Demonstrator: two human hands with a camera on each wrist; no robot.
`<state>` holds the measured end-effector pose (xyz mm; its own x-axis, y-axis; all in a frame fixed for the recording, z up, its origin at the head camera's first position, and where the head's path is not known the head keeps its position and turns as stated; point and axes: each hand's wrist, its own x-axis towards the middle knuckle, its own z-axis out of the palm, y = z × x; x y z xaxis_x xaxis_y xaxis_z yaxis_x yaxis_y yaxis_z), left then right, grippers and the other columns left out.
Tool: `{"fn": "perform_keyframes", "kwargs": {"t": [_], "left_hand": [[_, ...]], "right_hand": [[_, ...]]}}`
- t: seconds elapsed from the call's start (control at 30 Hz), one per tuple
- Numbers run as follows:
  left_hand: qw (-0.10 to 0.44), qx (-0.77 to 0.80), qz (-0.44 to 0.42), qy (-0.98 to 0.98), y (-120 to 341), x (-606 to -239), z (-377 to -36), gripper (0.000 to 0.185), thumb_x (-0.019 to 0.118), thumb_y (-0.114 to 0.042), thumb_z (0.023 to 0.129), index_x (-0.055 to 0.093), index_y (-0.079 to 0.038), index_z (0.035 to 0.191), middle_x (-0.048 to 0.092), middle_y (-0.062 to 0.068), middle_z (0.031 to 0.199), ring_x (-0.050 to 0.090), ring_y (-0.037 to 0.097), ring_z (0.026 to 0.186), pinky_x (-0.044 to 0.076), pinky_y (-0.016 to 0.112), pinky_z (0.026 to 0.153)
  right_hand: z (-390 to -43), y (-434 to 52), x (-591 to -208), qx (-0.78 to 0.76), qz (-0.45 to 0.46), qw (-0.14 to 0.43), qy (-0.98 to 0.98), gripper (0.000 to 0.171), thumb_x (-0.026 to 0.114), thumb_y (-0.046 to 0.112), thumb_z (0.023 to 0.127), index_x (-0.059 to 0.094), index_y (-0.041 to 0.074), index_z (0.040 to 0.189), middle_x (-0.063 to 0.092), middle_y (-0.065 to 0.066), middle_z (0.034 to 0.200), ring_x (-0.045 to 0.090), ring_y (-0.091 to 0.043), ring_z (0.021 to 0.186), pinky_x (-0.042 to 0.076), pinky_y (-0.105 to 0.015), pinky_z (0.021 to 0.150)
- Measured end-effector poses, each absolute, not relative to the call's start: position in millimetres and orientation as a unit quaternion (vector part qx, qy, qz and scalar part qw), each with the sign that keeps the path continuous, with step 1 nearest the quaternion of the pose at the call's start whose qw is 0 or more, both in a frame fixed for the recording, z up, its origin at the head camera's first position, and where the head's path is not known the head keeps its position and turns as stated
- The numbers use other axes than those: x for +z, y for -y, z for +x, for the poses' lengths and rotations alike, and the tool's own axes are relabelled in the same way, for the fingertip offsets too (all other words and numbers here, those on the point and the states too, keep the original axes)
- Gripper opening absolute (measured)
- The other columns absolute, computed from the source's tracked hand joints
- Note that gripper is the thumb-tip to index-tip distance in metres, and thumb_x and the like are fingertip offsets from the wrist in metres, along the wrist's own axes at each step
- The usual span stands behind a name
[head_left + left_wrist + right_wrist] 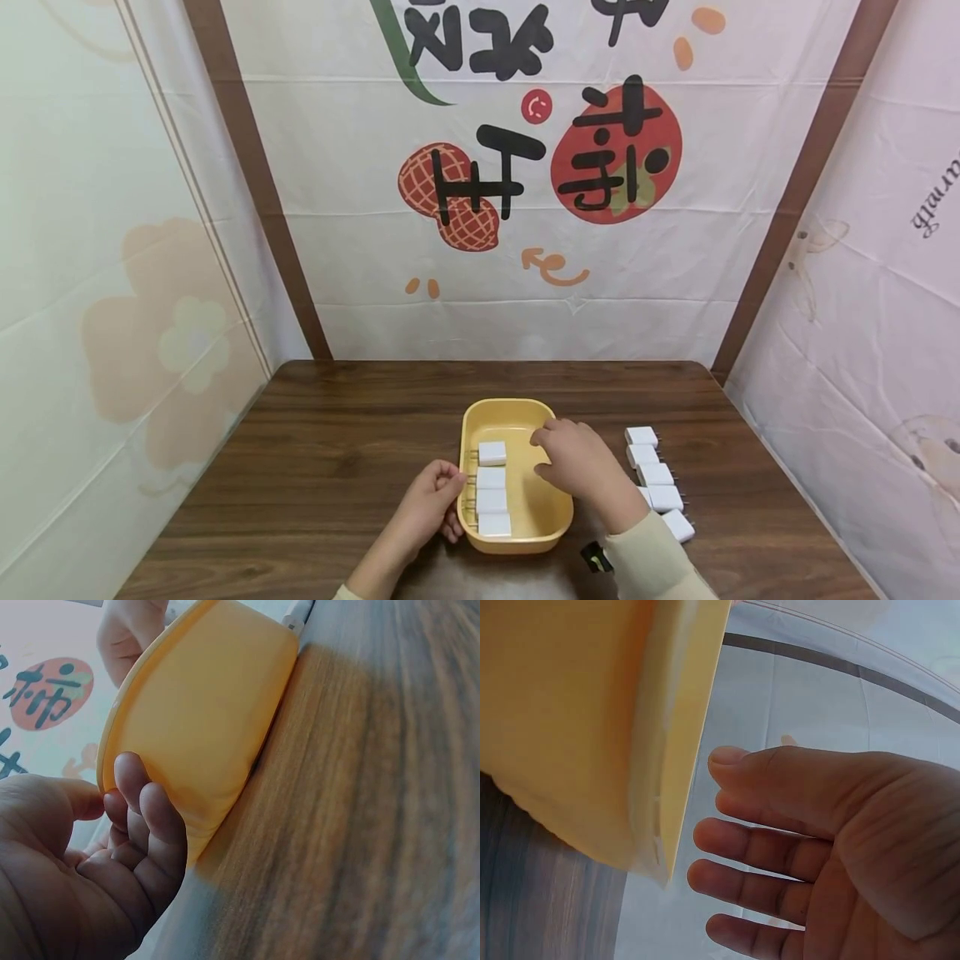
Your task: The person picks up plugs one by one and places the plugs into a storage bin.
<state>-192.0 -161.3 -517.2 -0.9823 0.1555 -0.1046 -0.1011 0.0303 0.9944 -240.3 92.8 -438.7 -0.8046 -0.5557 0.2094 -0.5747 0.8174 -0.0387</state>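
A yellow plastic tray (518, 547) stands on the table with several white charger plugs (491, 477) lined up along its left side, prongs facing left. My left hand (433, 504) pinches the tray's left rim between thumb and forefinger; the other fingers curl loosely beside the outer wall, as the left wrist view shows. Over the right part of the tray hovers my right hand (579, 467), holding nothing. Its fingers (727, 881) are spread and slightly bent beside the rim in the right wrist view.
More white charger plugs (656, 474) lie in a slanting row on the wooden table (337, 450), right of the tray, partly behind the right forearm. A small black object (596, 557) shows beside the right sleeve. Printed cloth walls (510, 308) enclose the table's back and sides.
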Motion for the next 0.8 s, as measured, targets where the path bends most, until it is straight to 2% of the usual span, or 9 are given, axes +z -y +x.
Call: {"fn": "perform_keyframes", "kwargs": {"t": [0.3,0.63,0.8], "left_hand": [[0.088,0.692,0.018,-0.716,162,-518,-191,0.028,0.053,-0.022,0.108,0.046,0.003,0.118,0.061,0.012,0.077,0.060,0.015,0.050,0.053,0.029,0.045],[0.086,0.693,0.021,-0.715,161,-519,-191,0.028,0.054,-0.023,0.107,0.047,0.002,0.118,0.060,0.010,0.075,0.060,0.015,0.049,0.053,0.029,0.045],[0.086,0.692,0.021,-0.717,160,-518,-191,0.027,0.053,-0.022,0.108,0.047,0.002,0.118,0.060,0.011,0.076,0.060,0.016,0.050,0.053,0.029,0.045]], "right_hand": [[-232,-104,-440,0.068,0.282,0.091,0.953,0.030,0.083,0.026,0.084,0.075,0.013,0.110,0.070,-0.003,0.107,0.067,-0.027,0.100,0.055,-0.049,0.084],[-228,-115,-445,0.055,0.280,0.129,0.950,0.031,0.085,0.024,0.080,0.075,0.012,0.107,0.069,-0.001,0.101,0.066,-0.025,0.094,0.055,-0.046,0.079],[-225,-122,-447,0.050,0.280,0.149,0.947,0.033,0.086,0.024,0.077,0.075,0.011,0.106,0.067,0.001,0.094,0.064,-0.022,0.086,0.053,-0.042,0.072]]}}
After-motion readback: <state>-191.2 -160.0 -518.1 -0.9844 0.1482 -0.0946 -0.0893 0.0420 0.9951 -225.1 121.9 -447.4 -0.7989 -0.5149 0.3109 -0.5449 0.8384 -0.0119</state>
